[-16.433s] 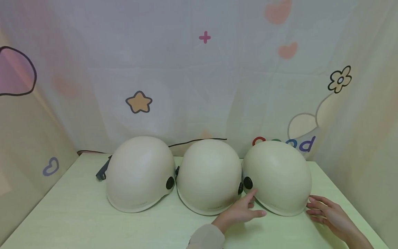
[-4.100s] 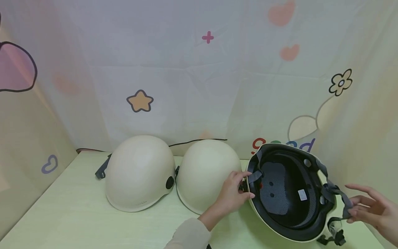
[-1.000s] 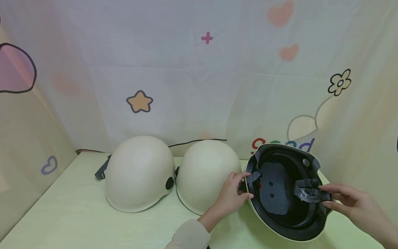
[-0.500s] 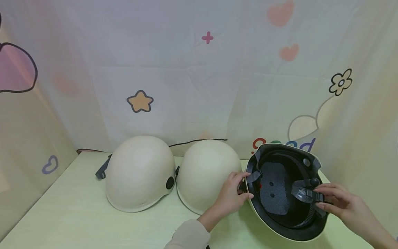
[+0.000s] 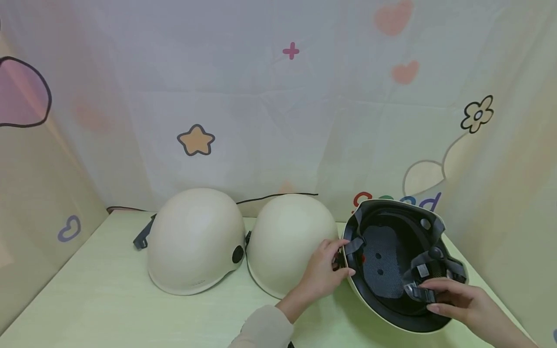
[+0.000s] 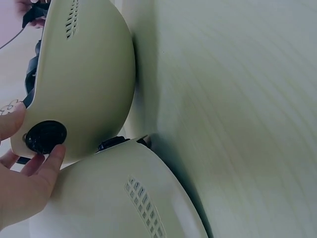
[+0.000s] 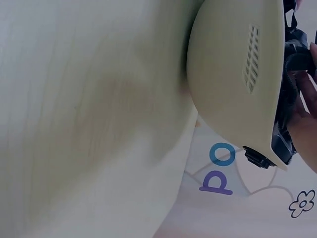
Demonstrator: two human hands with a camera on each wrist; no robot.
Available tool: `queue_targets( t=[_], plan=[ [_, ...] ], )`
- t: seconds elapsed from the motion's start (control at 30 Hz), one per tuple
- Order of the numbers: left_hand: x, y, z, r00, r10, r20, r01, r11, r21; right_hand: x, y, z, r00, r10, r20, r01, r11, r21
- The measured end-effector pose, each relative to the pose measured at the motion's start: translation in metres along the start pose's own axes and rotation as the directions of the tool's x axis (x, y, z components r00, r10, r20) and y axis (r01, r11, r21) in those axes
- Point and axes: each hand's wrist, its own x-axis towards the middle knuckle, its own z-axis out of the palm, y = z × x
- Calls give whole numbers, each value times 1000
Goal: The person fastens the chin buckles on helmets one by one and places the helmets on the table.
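The right hand [image 5: 461,304] runs off the head view's lower edge at the forearm. Its fingertips cover part of the strap [image 5: 424,282] bunched inside the tipped helmet [image 5: 393,316], whose buckle can't be made out.

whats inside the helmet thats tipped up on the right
Inside the tipped helmet: black lining, a grey mesh pad, and grey straps the right hand holds in. The liner beneath the straps and hand is hidden.
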Motion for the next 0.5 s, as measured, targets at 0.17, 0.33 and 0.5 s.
queue_targets(
  t=[0.17, 0.33, 0.5],
  plan=[
    [-1, 0, -1, 1000, 12, -4, -12, 998, 58, 0, 4, 5, 999, -43, 24, 42, 998, 43],
    [-2, 4, -1, 1000, 3, 8, -4, 995, 97, 1, 4, 6, 998, -26, 50, 23, 999, 49],
    [-1, 9, -1, 1000, -27, -4, 28, 992, 123, 2, 5, 7, 997, -55, 54, 52, 998, 44]
  ],
)
